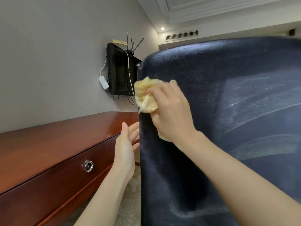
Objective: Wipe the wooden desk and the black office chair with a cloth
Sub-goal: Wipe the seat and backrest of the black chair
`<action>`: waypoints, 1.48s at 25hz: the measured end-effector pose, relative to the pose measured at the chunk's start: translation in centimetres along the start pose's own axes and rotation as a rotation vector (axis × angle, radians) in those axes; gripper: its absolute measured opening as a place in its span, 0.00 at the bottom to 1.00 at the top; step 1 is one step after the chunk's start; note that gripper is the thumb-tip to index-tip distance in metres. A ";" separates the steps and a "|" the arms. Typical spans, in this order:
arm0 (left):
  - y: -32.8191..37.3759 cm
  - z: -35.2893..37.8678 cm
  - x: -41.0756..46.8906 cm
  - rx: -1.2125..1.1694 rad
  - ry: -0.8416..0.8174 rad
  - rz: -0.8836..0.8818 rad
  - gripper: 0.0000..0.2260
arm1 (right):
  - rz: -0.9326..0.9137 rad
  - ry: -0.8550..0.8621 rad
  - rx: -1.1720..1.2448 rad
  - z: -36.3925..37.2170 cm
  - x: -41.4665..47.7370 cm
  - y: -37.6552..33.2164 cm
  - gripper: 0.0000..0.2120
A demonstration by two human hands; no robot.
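Observation:
The black office chair [228, 111] fills the right half of the view, its back turned to me, with pale wipe streaks on it. My right hand [171, 111] grips a crumpled yellow cloth [145, 95] and presses it against the chair back's left edge. My left hand [125, 147] reaches to that same edge lower down, fingers straight; its fingertips are hidden behind the chair. The wooden desk [57, 137] stands at the left, reddish brown and glossy.
The desk front has a drawer with a metal ring pull [88, 166]. A wall-mounted television [120, 70] with a router and white cables hangs on the grey wall behind. Patterned carpet [128, 201] shows between desk and chair.

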State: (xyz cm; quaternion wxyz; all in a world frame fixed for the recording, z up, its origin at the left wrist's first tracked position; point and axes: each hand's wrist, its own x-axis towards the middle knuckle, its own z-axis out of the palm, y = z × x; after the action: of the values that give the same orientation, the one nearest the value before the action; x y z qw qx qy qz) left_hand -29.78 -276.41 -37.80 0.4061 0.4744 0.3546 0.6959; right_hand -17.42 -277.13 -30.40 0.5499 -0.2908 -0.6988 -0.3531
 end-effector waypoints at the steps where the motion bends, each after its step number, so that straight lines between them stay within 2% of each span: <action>1: 0.0 -0.1 0.1 -0.031 0.005 -0.006 0.21 | -0.043 -0.078 -0.022 0.4 -1.0 -0.2 0.10; 6: 0.5 0.1 -0.1 -0.166 -0.003 -0.104 0.26 | -0.215 -0.424 -0.081 1.3 -8.7 -1.0 0.11; 9: 1.1 0.4 -0.1 -0.010 0.050 -0.165 0.22 | -0.351 -0.655 -0.055 0.5 -13.8 -0.8 0.11; 11: 1.8 1.0 -0.4 0.060 0.077 -0.178 0.17 | -0.511 -0.814 -0.135 -0.8 -17.1 0.3 0.07; 12: 2.3 1.4 -0.7 0.078 0.082 -0.171 0.15 | -0.561 -0.855 -0.229 -1.4 -18.7 1.2 0.11; 14: 3.1 2.2 -1.2 0.127 0.100 -0.117 0.11 | -0.529 -0.818 -0.395 -2.8 -21.1 3.3 0.17; 17: 3.1 3.3 -1.6 0.255 0.196 0.045 0.12 | -0.464 -0.728 -0.429 -5.3 -21.5 6.2 0.25; 19: 2.8 4.5 -2.1 0.389 0.248 0.244 0.17 | -0.427 -0.614 -0.367 -7.0 -19.1 7.6 0.23; 21: 2.8 6.3 -3.1 0.542 0.249 0.551 0.21 | -0.312 -0.412 -0.280 -8.2 -15.1 8.6 0.24; 22: 2.8 7.4 -3.7 0.602 0.196 0.700 0.23 | -0.262 -0.316 -0.206 -8.7 -12.9 9.1 0.24; 24: 2.7 9.2 -4.4 0.705 0.062 0.878 0.27 | -0.214 -0.177 -0.064 -9.5 -8.1 10.3 0.14; 25: 2.6 9.8 -4.4 0.757 0.020 0.920 0.28 | -0.194 -0.118 -0.067 -9.9 -5.5 10.8 0.10; 27: 2.3 10.5 -4.1 0.865 -0.008 0.959 0.29 | -0.120 -0.008 -0.123 -10.7 -1.1 11.6 0.14; 32: 0.0 10.7 -3.6 1.174 0.032 0.881 0.34 | -0.027 0.147 -0.163 -10.7 1.9 11.6 0.11; 34: -1.1 10.7 -3.9 1.283 0.044 0.880 0.33 | -0.064 0.114 -0.137 -9.9 -0.2 11.5 0.09; 37: -2.4 10.7 -4.3 1.367 0.032 0.900 0.32 | -0.143 -0.054 -0.130 -8.8 -5.7 11.3 0.09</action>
State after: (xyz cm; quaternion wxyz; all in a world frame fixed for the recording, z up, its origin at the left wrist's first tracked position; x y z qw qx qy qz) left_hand -18.19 -278.14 -38.31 -0.2961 0.7043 0.4820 0.4289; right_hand -2.24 -277.79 -32.73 0.4841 -0.2847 -0.7080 -0.4282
